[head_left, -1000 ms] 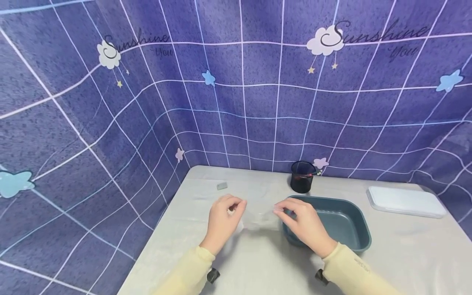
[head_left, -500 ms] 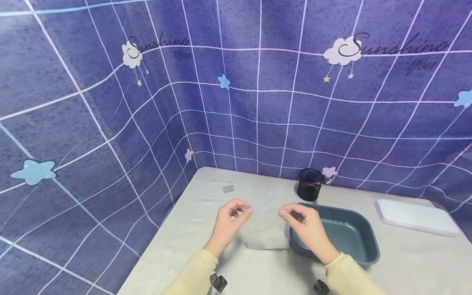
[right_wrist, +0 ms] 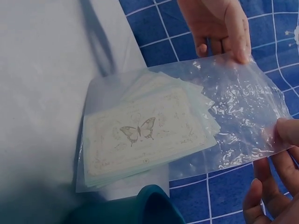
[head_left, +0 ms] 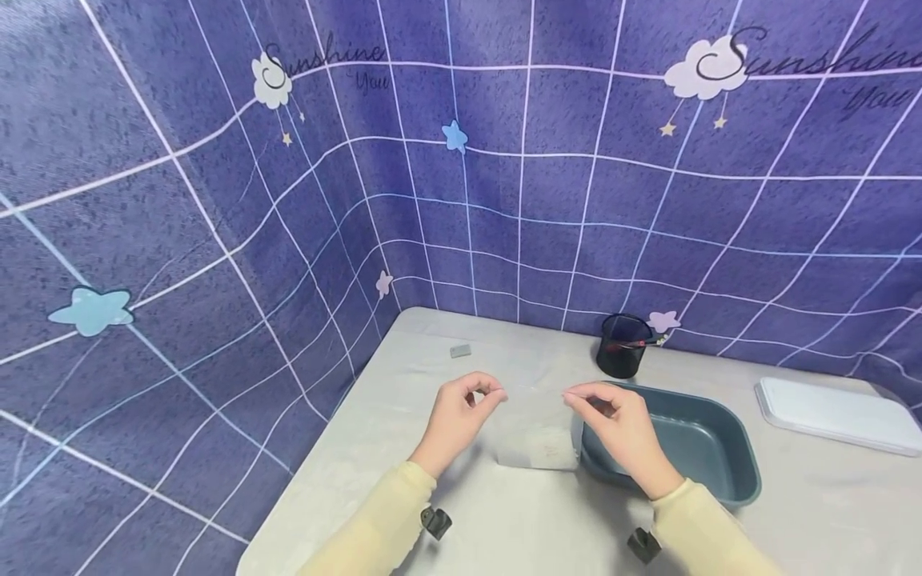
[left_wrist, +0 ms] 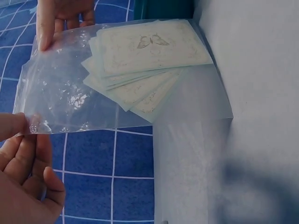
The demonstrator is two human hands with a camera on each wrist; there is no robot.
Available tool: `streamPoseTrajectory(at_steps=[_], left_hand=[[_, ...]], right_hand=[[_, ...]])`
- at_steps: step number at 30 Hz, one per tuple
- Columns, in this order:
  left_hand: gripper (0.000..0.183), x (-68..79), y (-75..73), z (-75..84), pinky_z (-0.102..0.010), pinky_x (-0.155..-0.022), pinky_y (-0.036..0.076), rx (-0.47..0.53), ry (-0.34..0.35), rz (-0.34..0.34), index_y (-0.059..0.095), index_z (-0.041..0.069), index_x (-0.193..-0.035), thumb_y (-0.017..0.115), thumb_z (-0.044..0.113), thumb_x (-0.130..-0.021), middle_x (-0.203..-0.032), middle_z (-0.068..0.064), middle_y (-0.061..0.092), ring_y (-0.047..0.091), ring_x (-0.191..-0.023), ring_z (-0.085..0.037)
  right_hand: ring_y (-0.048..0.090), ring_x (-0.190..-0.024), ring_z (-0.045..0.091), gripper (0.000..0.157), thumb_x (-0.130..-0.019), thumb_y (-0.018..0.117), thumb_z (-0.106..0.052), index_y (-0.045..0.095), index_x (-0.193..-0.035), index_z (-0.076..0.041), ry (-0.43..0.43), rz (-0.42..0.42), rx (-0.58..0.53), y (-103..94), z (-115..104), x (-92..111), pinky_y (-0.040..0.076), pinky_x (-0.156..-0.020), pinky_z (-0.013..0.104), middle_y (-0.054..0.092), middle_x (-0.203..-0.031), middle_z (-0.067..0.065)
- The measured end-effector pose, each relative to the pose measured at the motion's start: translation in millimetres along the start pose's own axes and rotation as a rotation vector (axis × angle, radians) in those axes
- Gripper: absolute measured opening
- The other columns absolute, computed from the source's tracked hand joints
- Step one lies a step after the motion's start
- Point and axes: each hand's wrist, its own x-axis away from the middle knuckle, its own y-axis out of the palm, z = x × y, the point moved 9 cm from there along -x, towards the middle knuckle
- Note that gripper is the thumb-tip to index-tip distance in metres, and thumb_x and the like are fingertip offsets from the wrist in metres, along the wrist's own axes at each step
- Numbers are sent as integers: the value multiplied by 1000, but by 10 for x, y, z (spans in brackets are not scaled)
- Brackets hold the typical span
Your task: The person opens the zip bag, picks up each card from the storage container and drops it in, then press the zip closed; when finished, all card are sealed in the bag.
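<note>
A clear plastic bag is stretched between both hands by its top edge. Several pale cards lie fanned inside its lower end, the top one printed with a butterfly. In the head view my left hand pinches the bag's left corner between thumb and fingertips. My right hand pinches the right corner the same way. The bag hangs over the white table, its lower end towards me. Whether that end touches the tabletop, I cannot tell.
A dark teal basin stands just right of the bag, partly behind my right hand. Behind it is a black pen cup holding a thin red item. A flat white case lies far right, and a small grey block far left.
The bag's lower end has swung down and towards me, so the pale contents show more clearly in the head view. Both hands keep their pinch. The head view has turned left.
</note>
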Motion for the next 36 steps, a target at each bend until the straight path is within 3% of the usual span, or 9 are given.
streamPoseTrajectory(at_steps=[4,7,10,13,19,25,31,36], left_hand=[[5,-21,15,23,-32,-73,46,-37,18,-1,77,22,-90,79,21,-94,-84,20,70,64,-83,-9],[5,-25,21,41,-30,-71,44,-39,26,2,77,22,-89,79,22,-94,-84,21,70,64,-83,-9],[6,-31,39,66,-30,-70,43,-29,32,3,77,22,-88,78,21,-94,-83,20,71,63,-82,-9],[6,-32,58,93,-30,-71,43,-30,41,3,77,22,-88,79,18,-94,-83,19,71,63,-80,-9],[6,-41,109,105,-35,-73,43,-47,47,-14,77,22,-89,78,18,-94,-83,20,70,63,-80,-9],[4,-36,108,127,-35,-74,44,-67,50,-8,77,23,-91,78,23,-95,-83,21,69,62,-79,-8],[6,-33,114,174,-33,-75,43,-71,72,-8,78,23,-92,76,28,-96,-83,21,70,63,-80,-7],[5,-24,111,187,-33,-75,44,-79,98,2,78,23,-93,76,27,-96,-84,20,70,63,-81,-7]], right_hand=[[63,-69,11,8,-93,78,-9,81,-101,-11,-19,4,7,-42,-127,1,49,-64,21,77,-92,0],[63,-69,14,8,-93,78,-10,82,-100,-12,-15,-2,-2,-49,-99,5,49,-64,23,77,-93,0],[65,-72,14,7,-94,79,-17,82,-101,-18,-8,-18,1,-55,65,-4,51,-66,26,76,-94,-6],[68,-82,12,12,-94,80,-21,80,-105,-19,-27,-58,51,-55,46,-34,54,-72,31,77,-98,-8],[68,-97,13,31,-88,85,-29,76,-116,-22,-172,-172,244,104,-280,-181,54,-81,42,74,-107,-10],[67,-90,11,20,-85,85,-25,78,-102,-18,-394,-240,456,430,-720,-316,54,-81,37,73,-97,-10],[68,-82,10,10,-83,85,-16,76,-86,-19,-428,-254,510,565,-839,-374,55,-75,35,70,-86,-13],[67,-80,12,8,-83,83,-16,78,-87,-20,-441,-272,517,591,-871,-371,54,-72,36,70,-86,-12]])
